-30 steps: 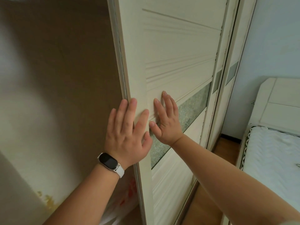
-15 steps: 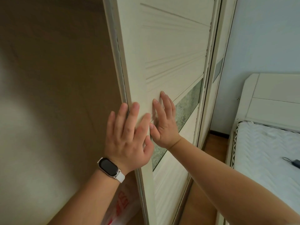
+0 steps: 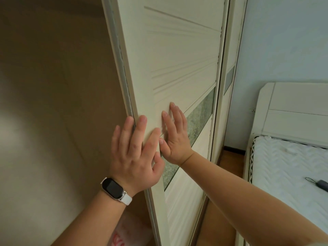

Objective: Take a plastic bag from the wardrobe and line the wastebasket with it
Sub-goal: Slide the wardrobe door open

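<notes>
The cream sliding wardrobe door [image 3: 181, 55] fills the middle of the head view, with the dim brown wardrobe interior [image 3: 58, 103] open to its left. My left hand [image 3: 136, 155], with a watch on its wrist, lies flat with spread fingers on the door's left edge. My right hand [image 3: 175, 137] presses flat on the door panel just to the right, fingers apart. Low inside the wardrobe, a white plastic bag with red print [image 3: 122, 233] shows below my left forearm, partly hidden. No wastebasket is in view.
A second sliding door [image 3: 229, 82] stands behind the first on the right. A bed with a white mattress [image 3: 287, 176] and white headboard [image 3: 294, 110] fills the right side, with a small dark object [image 3: 321, 183] lying on it. A strip of wooden floor [image 3: 229, 167] runs between wardrobe and bed.
The door has slid to the right under both flat hands, so more of the wardrobe interior shows. The view has shifted right, and more of the bed shows.
</notes>
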Demonstrator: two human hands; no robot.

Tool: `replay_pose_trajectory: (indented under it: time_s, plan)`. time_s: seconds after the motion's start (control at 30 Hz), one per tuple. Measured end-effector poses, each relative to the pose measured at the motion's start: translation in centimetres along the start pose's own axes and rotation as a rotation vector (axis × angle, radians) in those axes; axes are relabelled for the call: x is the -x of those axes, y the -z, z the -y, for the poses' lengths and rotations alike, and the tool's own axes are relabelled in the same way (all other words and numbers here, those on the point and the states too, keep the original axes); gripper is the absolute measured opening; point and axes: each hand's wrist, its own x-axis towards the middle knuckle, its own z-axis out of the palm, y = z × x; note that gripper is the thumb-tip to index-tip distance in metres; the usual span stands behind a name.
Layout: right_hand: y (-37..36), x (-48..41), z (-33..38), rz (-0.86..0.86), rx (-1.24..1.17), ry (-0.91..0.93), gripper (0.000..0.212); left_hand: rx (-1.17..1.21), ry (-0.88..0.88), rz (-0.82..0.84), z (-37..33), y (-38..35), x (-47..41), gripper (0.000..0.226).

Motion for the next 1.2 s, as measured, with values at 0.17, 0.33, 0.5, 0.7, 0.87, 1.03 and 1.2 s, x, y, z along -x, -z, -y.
replay_pose_trajectory:
  time_s: [0.17,0.33,0.5,0.7,0.87,1.03,1.2]
  plan:
    - [-0.1,-0.2,-2.8,-0.007,0.001,-0.014,0.064,0.018,-0.007,0.004,-0.6,-2.6,-0.8,0.052]
    - [0.0,-0.1,-4.7,0.017,0.022,-0.037,0.063,0.049,-0.021,0.015,-0.9,-4.5,-1.1,0.053]
    - [0.7,-0.2,-5.3,0.087,0.043,-0.057,0.062,0.105,-0.020,0.005,-1.0,-5.9,-1.4,0.049]
    - [1.4,-0.3,-5.8,0.142,0.073,-0.105,0.061,0.097,-0.058,0.036,-0.4,-6.5,-1.8,0.044]
    - [1.8,-0.6,-5.9,0.170,0.107,-0.110,0.061,0.119,-0.077,0.037,-0.2,-6.7,-1.9,0.043]
    - [2.0,-0.7,-6.3,0.168,0.107,-0.106,0.061,0.136,-0.083,0.027,-0.3,-7.4,-2.0,0.041]
    - [1.4,-0.8,-7.6,0.119,0.076,-0.080,0.061,0.129,-0.092,0.001,-0.5,-8.7,-2.2,0.042]
